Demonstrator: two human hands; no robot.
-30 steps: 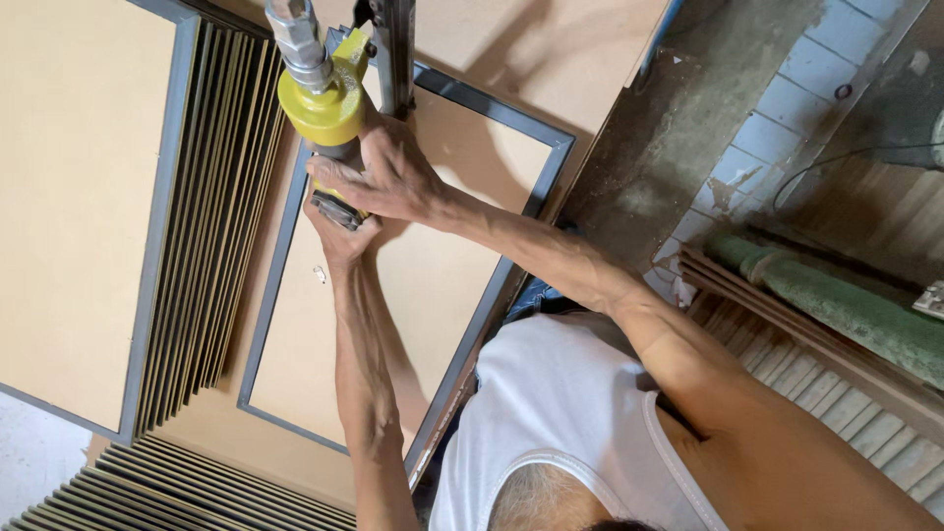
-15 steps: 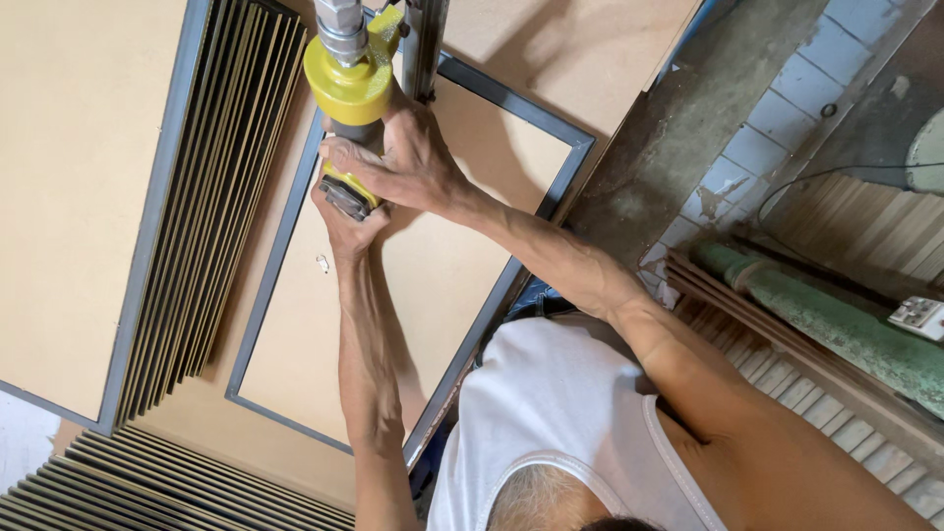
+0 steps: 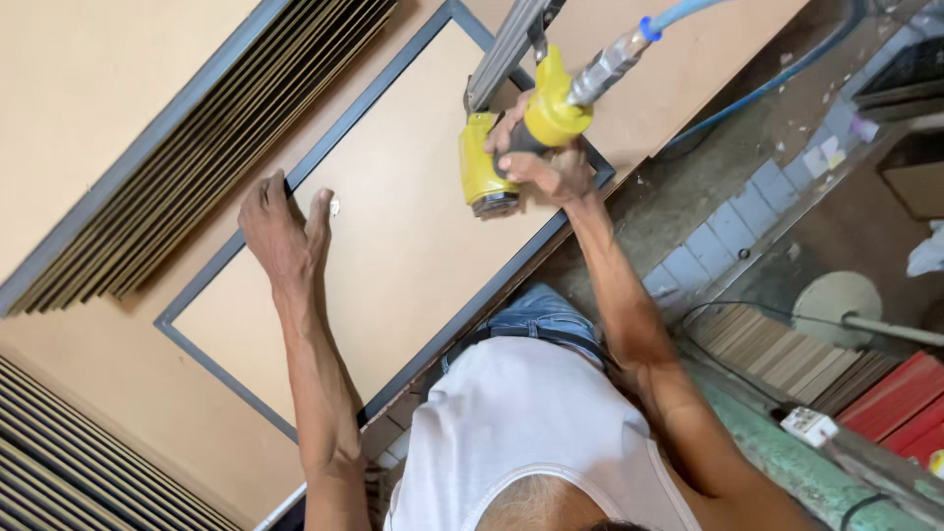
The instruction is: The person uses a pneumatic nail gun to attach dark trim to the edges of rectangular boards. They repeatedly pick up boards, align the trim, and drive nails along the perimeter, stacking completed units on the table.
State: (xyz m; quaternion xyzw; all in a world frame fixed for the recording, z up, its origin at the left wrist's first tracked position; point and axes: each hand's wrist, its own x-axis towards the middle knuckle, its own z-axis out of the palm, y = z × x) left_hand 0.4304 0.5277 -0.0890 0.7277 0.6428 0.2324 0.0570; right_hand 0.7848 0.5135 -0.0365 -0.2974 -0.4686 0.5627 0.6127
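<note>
Yellow pneumatic nail gun with a long grey metal magazine is lifted above the flat tan board panel edged by a dark grey metal frame, near that panel's far right corner. That framed panel is the largest thing in view; it lies flat on a wider tan sheet surface and fills the middle of the picture. Beside it to the left runs a stack of thin tan boards standing on edge, and another such stack shows at the lower left corner. To the right, a grey tiled floor strip runs past the panel, and red flat pieces sit at the lower right next to a round pale disc.

From the tool's yellow rear cap, a metal coupling joins a light blue air hose that leaves at the top edge. The right hand is closed around the tool's handle; whether a finger rests on the trigger is hard to make out. The left hand lies flat, fingers spread loosely, palm down on the panel close to its left frame edge. Just beside its thumb is a small pale speck on the board, too small to identify.
</note>
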